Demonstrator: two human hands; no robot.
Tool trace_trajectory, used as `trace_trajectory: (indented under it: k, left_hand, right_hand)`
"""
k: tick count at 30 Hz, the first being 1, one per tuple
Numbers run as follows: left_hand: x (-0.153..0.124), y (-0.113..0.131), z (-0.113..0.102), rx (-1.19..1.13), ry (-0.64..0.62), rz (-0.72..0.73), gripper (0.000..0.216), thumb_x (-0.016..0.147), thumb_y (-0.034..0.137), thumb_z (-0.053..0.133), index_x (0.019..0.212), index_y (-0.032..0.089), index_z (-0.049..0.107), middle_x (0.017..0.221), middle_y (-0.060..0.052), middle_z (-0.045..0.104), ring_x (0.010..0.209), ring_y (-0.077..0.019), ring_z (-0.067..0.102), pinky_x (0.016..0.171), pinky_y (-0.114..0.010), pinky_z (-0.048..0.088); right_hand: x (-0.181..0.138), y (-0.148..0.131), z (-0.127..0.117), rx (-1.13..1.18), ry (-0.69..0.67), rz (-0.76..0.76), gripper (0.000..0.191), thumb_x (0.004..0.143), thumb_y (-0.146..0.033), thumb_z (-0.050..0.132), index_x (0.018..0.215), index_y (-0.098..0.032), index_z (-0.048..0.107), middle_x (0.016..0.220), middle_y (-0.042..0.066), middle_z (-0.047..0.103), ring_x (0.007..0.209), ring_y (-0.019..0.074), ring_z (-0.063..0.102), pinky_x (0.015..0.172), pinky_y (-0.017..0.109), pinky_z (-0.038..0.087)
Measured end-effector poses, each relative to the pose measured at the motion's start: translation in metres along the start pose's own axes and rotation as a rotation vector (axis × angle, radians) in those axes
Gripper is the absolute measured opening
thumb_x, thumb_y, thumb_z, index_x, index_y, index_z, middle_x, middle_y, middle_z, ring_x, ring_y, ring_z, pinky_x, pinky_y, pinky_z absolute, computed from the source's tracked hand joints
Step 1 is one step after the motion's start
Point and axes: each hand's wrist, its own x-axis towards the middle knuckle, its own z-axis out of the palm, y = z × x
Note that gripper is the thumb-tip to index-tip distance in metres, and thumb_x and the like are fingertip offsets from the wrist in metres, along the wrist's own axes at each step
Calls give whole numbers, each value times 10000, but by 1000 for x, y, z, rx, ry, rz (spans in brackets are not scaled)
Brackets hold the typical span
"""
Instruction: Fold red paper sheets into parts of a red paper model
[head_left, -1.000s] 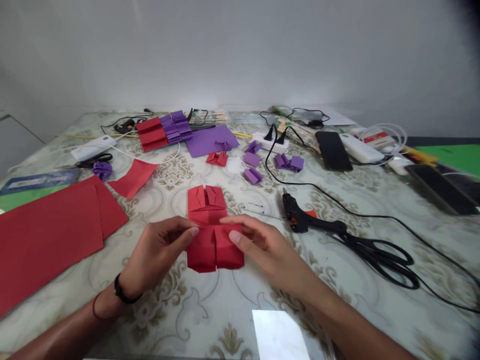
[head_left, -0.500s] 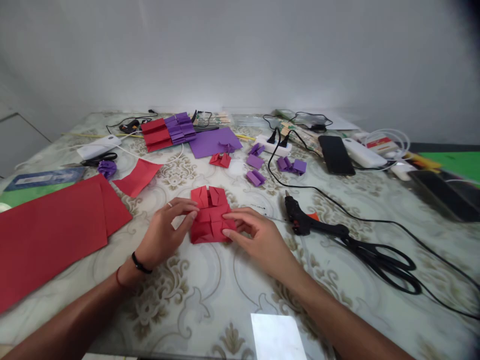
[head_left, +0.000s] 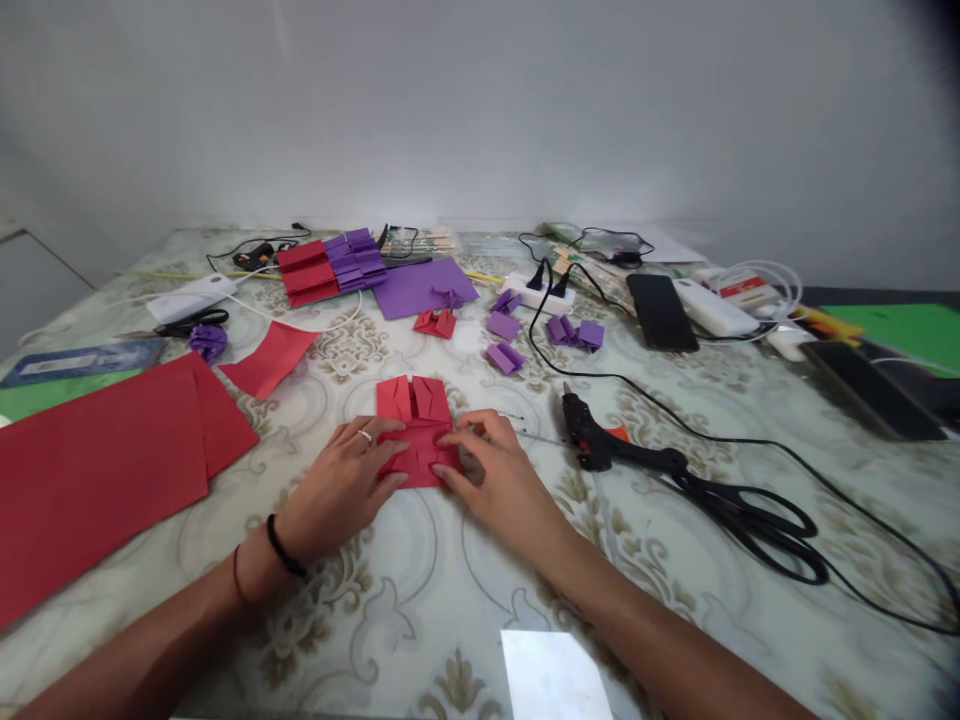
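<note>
In front of me a piece of folded red paper [head_left: 412, 450] lies flat on the patterned tabletop, its creased flaps parted by slits. My left hand [head_left: 337, 485], with a ring and a black band, has its fingertips on the paper's left side. On the right side, the thumb and fingers of my right hand [head_left: 510, 485] grip the edge from above. The fingers cover parts of both side edges. Beyond it sits a smaller folded red piece [head_left: 435, 323]. Several folded purple pieces [head_left: 504, 357] lie behind to the right.
Right of my hands are a black glue gun [head_left: 600, 445] and black-handled scissors [head_left: 772, 525], with a cable [head_left: 697, 430] winding past. Large red sheets [head_left: 105, 470] cover the left side. At the back are a purple sheet [head_left: 416, 290], a power strip [head_left: 536, 294] and a phone [head_left: 661, 312].
My left hand has moved down the folded red paper's left side, its fingers now further over it. My right fingers have shifted slightly inward. The view has moved a little.
</note>
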Motion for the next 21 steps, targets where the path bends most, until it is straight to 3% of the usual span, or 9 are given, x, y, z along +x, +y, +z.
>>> trace_trajectory:
  k: [4, 8, 14, 18, 21]
  left_hand:
    - [1, 2, 1, 9, -10, 16, 249, 969, 125, 638, 1205, 190, 687, 1256, -124, 712, 1210, -318, 624, 1049, -544, 533]
    - [2, 3, 3, 2, -15, 28, 224, 985, 110, 598, 1177, 184, 686, 1221, -120, 720, 1180, -301, 638, 1045, -518, 551]
    - [1, 4, 2, -31, -10, 16, 260, 978, 171, 636, 1235, 187, 665, 1251, -139, 691, 1196, -317, 622, 1043, -536, 547]
    - [0, 6, 0, -85, -1, -9, 154, 946, 169, 670, 1096, 205, 686, 1207, -126, 678, 1167, -321, 612, 1033, -546, 531]
    - [1, 6, -1, -149, 14, -48, 91, 967, 138, 612, 1001, 207, 660, 1105, -94, 670, 1074, -264, 629, 973, -463, 555]
  right_hand:
    - [2, 0, 1, -15, -37, -83, 294, 914, -110, 661, 1153, -266, 734, 1171, 108, 647, 1152, 306, 612, 1057, 544, 515]
    - [2, 2, 5, -29, -78, -141, 278, 945, -91, 610, 1131, -236, 757, 1146, 115, 680, 1119, 299, 625, 1025, 535, 537]
    - [0, 2, 4, -44, -103, -136, 322, 879, -187, 774, 1199, -216, 744, 1211, 135, 664, 1156, 341, 597, 1041, 574, 514]
    - [1, -1, 2, -12, -104, -105, 188, 891, -131, 737, 1054, -224, 747, 1139, 106, 673, 1110, 302, 612, 1017, 517, 517]
    - [3, -2, 0, 31, -98, -72, 120, 923, -113, 685, 937, -228, 718, 1064, 76, 676, 1040, 255, 636, 981, 453, 521]
